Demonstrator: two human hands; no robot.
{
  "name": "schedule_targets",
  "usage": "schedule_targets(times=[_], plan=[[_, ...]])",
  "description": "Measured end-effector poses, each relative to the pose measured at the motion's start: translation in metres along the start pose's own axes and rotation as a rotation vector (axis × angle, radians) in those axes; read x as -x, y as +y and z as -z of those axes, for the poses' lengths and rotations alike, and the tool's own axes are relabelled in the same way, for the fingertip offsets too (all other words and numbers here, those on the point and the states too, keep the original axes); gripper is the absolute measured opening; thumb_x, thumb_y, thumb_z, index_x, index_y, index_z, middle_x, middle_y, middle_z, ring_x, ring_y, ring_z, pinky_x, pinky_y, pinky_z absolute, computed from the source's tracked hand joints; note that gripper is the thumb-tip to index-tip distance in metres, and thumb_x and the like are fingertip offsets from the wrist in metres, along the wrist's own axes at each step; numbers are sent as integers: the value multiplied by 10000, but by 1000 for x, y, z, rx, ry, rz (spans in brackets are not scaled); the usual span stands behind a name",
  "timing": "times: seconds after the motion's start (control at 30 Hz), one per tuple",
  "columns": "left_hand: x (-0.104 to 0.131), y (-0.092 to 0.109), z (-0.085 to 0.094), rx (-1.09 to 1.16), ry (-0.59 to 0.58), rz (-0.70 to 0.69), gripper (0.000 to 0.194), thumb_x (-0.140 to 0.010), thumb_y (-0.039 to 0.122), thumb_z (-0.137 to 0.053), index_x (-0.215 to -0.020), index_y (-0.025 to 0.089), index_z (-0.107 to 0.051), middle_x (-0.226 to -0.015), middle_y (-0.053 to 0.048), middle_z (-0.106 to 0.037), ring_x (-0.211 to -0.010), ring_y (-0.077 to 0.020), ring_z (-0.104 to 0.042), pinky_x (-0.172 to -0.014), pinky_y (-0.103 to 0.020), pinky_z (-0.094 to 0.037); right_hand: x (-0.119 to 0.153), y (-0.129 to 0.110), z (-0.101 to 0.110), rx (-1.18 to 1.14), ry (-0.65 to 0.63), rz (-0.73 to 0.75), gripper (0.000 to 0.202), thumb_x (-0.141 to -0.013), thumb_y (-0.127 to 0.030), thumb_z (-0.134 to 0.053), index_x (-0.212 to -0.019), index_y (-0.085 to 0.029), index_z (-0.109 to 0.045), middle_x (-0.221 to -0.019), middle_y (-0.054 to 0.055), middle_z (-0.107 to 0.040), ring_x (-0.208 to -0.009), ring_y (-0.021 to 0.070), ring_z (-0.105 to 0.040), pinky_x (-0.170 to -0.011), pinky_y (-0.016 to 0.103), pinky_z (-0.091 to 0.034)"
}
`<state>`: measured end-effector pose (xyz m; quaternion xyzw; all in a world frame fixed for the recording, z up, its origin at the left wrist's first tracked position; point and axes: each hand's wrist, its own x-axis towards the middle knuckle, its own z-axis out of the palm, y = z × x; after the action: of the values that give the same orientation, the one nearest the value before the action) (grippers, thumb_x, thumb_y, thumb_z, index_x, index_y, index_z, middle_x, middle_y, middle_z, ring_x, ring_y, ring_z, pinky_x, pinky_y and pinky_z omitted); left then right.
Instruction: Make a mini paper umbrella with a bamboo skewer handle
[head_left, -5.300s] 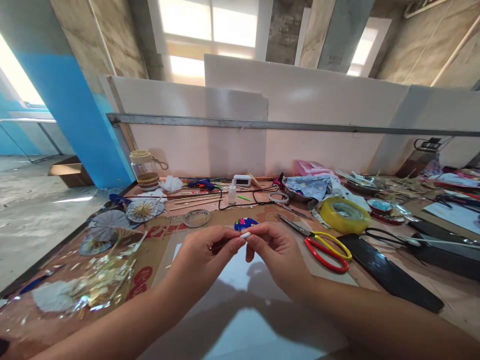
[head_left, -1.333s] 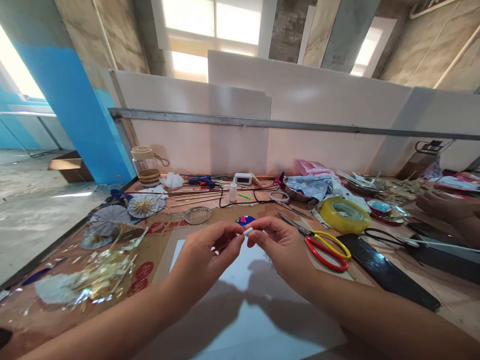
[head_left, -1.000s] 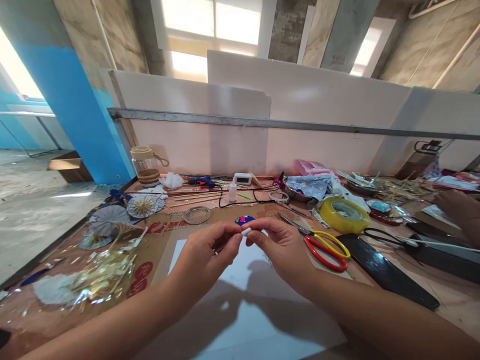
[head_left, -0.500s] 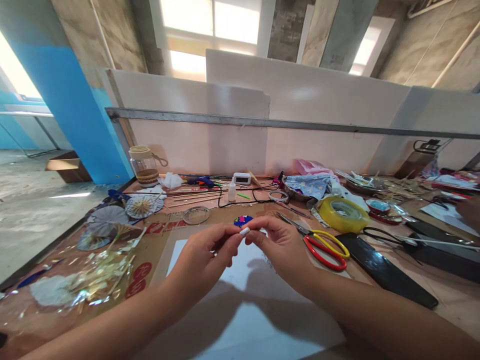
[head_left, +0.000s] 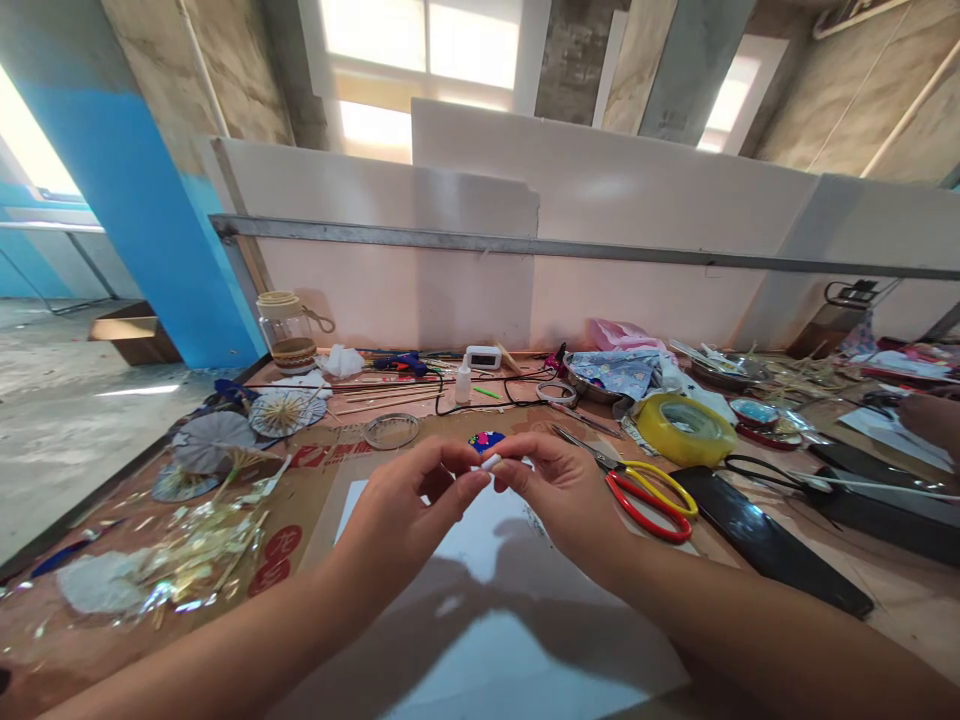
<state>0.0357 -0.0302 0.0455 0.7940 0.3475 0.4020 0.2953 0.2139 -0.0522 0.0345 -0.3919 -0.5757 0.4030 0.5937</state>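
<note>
Above the white sheet (head_left: 480, 640), my two hands meet fingertip to fingertip around a small white roll (head_left: 491, 462), too small to tell its material. My right hand (head_left: 555, 485) pinches it between thumb and forefinger. From the other side, my left hand (head_left: 412, 500) has its forefinger and thumb tips at the roll's left end, with a slight gap between them. Just behind the fingertips lies a blue round piece with a coloured pattern (head_left: 486, 440), partly covered by the hands. Scissors with red and yellow handles (head_left: 651, 495) rest beside my right wrist.
A black phone-like slab (head_left: 776, 540) and a yellow tape roll (head_left: 686, 428) lie to the right. Behind stand a small white bottle (head_left: 463, 383) and a glass jar (head_left: 285, 335). Folded paper fans (head_left: 289, 412) and shiny straw scraps (head_left: 202, 550) cover the left. Another person's hand (head_left: 930, 420) shows far right.
My left thumb and forefinger have parted slightly at the white roll, and the thumb sits a little lower. At far right the other person's hand has moved a little.
</note>
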Motion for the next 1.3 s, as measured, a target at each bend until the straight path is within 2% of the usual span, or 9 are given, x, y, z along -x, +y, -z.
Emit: schedule_targets(times=[0.1, 0.2, 0.37, 0.63, 0.87, 0.97, 1.1, 1.17, 1.3], plan=[[-1, -3, 0, -35, 97, -195, 185, -920, 250, -637, -1102, 225, -622, -847, 7, -724, -654, -100, -669, -585, -184, -525, 1, 1, 0, 6, -8, -14, 98, -817, -336, -748, -836, -240, -751, -698, -22, -683, -697, 140, -605, -672, 279, -455], [-3, -4, 7, -212, 123, -450, 190, -929, 160, -616, -1097, 236, -663, -890, -1, -744, -727, -102, -689, -683, -197, -539, 1, 0, 0, -3, -30, -28, 135, -821, -364, -743, -846, -232, -747, -697, -22, -680, -700, 138, -601, -678, 278, -443], [-13, 2, 26, -376, -25, -534, 183, -971, 228, -573, -1108, 214, -694, -877, -2, -757, -728, -104, -693, -650, -182, -520, -5, 0, 3, -90, -137, -174, 186, -783, -388, -776, -844, -214, -748, -667, -26, -663, -664, 130, -575, -658, 276, -409], [-22, -5, 34, -361, -154, -370, 185, -936, 258, -615, -1051, 297, -754, -875, 38, -791, -771, -117, -709, -726, -193, -519, -16, 21, 5, -312, -277, -388, 300, -673, -434, -866, -768, -176, -744, -564, -36, -626, -641, 129, -535, -737, 300, -360], [-21, -23, 30, -342, -173, -376, 184, -915, 233, -619, -1037, 271, -752, -864, 26, -785, -740, -114, -693, -686, -192, -492, -16, 25, 2, -364, -276, -461, 365, -607, -461, -896, -725, -156, -734, -579, -28, -620, -585, 109, -513, -679, 287, -357], [-22, -26, 23, -263, -172, -225, 184, -910, 267, -613, -1033, 264, -751, -881, 11, -781, -734, -125, -688, -660, -206, -495, -17, 28, 0, -401, -218, -482, 378, -589, -454, -905, -735, -152, -731, -612, -17, -624, -597, 112, -527, -655, 280, -376], [-19, -17, 10, 34, -191, 83, 353, -907, 359, -597, -1224, 217, -659, -894, -34, -771, -749, -160, -700, -656, -246, -538, -21, 29, -2, -402, -91, -391, 353, -633, -455, -884, -744, -158, -729, -633, -15, -629, -632, 117, -544, -685, 281, -401], [-17, -12, 3, 142, -156, 144, 414, -870, 377, -634, -1241, 192, -639, -874, -47, -761, -719, -168, -692, -659, -269, -550, -25, 27, -2, -384, -70, -357, 357, -647, -468, -873, -758, -160, -729, -628, -16, -630, -636, 126, -549, -688, 289, -405], [-21, -14, -3, 236, -91, 198, 353, -880, 356, -600, -1184, 181, -639, -834, -50, -752, -713, -169, -685, -642, -271, -543, -38, 25, -1, -313, -108, -375, 390, -651, -500, -856, -771, -151, -731, -621, -10, -628, -631, 140, -554, -662, 298, -404]])
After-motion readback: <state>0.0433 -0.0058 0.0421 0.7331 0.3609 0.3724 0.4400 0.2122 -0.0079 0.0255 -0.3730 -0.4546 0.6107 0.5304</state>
